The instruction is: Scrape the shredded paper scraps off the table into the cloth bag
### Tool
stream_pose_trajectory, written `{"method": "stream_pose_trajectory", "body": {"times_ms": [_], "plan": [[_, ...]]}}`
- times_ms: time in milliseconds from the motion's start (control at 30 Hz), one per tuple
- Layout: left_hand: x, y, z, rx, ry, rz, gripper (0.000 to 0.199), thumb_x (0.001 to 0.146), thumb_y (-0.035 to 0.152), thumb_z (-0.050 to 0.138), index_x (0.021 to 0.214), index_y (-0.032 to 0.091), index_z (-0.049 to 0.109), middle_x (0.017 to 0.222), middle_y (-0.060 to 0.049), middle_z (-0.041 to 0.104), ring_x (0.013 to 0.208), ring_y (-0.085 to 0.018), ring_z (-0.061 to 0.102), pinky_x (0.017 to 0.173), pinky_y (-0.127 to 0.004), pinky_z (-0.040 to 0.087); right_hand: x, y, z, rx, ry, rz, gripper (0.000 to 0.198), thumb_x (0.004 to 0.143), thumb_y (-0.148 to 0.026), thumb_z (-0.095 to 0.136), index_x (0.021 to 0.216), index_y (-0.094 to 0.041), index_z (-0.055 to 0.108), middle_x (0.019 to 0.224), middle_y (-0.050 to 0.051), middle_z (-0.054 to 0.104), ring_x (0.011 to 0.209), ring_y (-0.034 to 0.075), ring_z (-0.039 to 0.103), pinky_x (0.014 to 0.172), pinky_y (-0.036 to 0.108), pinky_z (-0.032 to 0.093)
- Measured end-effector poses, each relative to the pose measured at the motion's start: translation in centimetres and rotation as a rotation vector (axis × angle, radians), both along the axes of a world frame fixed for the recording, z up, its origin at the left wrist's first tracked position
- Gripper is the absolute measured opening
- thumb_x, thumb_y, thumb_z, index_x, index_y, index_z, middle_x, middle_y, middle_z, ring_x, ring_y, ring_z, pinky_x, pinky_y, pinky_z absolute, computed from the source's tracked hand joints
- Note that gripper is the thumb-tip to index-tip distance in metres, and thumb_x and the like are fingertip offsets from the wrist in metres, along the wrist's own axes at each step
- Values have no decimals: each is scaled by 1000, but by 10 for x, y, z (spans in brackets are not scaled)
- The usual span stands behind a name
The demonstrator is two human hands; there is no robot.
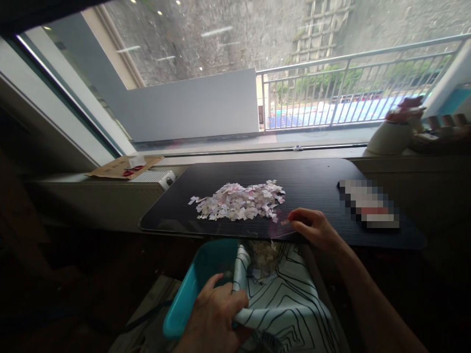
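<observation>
My left hand [219, 306] is closed round the edge of a pale cloth [290, 289] with black zigzag lines, beside the rim of a teal plastic bin [176, 306]. The cloth sags into a hollow where more paper scraps [264, 262] lie. At the table's front edge, my right hand [312, 226] has thumb and fingers pinched together, with a small pinkish paper scrap [285, 222] at the tips. Just left of those fingertips spreads a loose heap of torn white and pinkish paper scraps [241, 201]. The left fingertips are partly hidden by the cloth.
The scraps lie on a dark table [309, 176] under a window. A blurred-out phone-like object [368, 203] lies at the table's right. On the left ledge is a brown paper envelope [114, 166] with a red item; a pale vase [392, 137] stands on the right sill.
</observation>
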State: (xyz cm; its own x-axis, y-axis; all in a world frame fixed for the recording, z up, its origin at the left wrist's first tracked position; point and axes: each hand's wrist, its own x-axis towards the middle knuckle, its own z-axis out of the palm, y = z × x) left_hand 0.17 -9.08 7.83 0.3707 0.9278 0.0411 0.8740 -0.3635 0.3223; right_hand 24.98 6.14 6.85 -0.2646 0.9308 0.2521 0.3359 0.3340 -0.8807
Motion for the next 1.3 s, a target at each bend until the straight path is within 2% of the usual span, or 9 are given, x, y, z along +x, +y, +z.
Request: {"method": "stream_pose_trajectory", "body": {"times_ms": [100, 233, 300, 600, 733, 867, 967, 1167, 1300], "plan": [[1, -1, 1, 14, 10, -32, 8, 65, 15, 61, 68, 20, 56, 65, 2, 57, 66, -18, 58, 96, -50, 38, 2, 0, 0, -3, 36, -40, 13, 71, -25, 56, 72, -18, 66, 70, 2, 69, 65, 17, 60, 61, 26, 47], [0, -3, -3, 52, 44, -99, 9, 65, 15, 61, 69, 21, 56, 66, 2, 55, 65, -17, 56, 97, -49, 36, 2, 3, -4, 49, 123, -343, 15, 72, -29, 55, 74, -18, 65, 71, 2, 68, 67, 17, 62, 63, 27, 48], [-1, -3, -7, 83, 51, -127, 10, 65, 16, 62, 71, 21, 56, 65, 2, 53, 64, -17, 54, 97, -49, 36, 1, 5, -6, 52, 105, -396, 14, 72, -28, 55, 74, -19, 65, 67, 1, 67, 64, 17, 61, 62, 26, 47], [-4, -1, -19, 198, 31, -232, 11, 78, 31, 56, 73, 21, 55, 61, 3, 44, 57, -15, 48, 92, -48, 42, 0, 4, -5, 43, 1, -344, 12, 72, -26, 54, 69, -20, 64, 60, -1, 63, 57, 15, 55, 54, 25, 41], [-2, -2, -24, 237, 38, -209, 9, 79, 22, 51, 71, 22, 54, 59, 4, 42, 56, -14, 48, 91, -48, 43, -1, 5, -5, 65, 82, -391, 14, 72, -31, 56, 73, -20, 65, 66, 1, 66, 62, 17, 58, 58, 26, 45], [-3, -2, -27, 258, 63, -204, 12, 79, 15, 49, 70, 21, 54, 59, 4, 44, 55, -14, 49, 92, -48, 43, -1, 4, -4, 42, 42, -341, 13, 71, -29, 56, 71, -20, 65, 64, 0, 65, 60, 16, 57, 56, 26, 44], [-3, -6, -28, 275, 99, -209, 14, 82, 20, 50, 69, 21, 53, 58, 3, 45, 54, -14, 50, 93, -50, 43, 0, 3, -3, 46, 40, -349, 12, 71, -27, 54, 67, -21, 64, 59, -1, 61, 56, 15, 54, 53, 25, 41], [1, -14, -26, 324, 157, -195, 23, 88, 21, 45, 67, 21, 53, 56, 3, 44, 51, -13, 47, 90, -52, 45, -1, 3, -2, 64, 97, -405, 12, 71, -28, 55, 70, -20, 64, 65, 0, 64, 63, 16, 57, 58, 25, 45], [-1, -13, -21, 320, 134, -261, 22, 86, 19, 41, 69, 21, 53, 58, 1, 46, 52, -14, 49, 91, -51, 46, -1, 4, -4, 69, 75, -414, 12, 72, -28, 56, 73, -20, 65, 66, 1, 65, 62, 16, 58, 59, 26, 46]]}}
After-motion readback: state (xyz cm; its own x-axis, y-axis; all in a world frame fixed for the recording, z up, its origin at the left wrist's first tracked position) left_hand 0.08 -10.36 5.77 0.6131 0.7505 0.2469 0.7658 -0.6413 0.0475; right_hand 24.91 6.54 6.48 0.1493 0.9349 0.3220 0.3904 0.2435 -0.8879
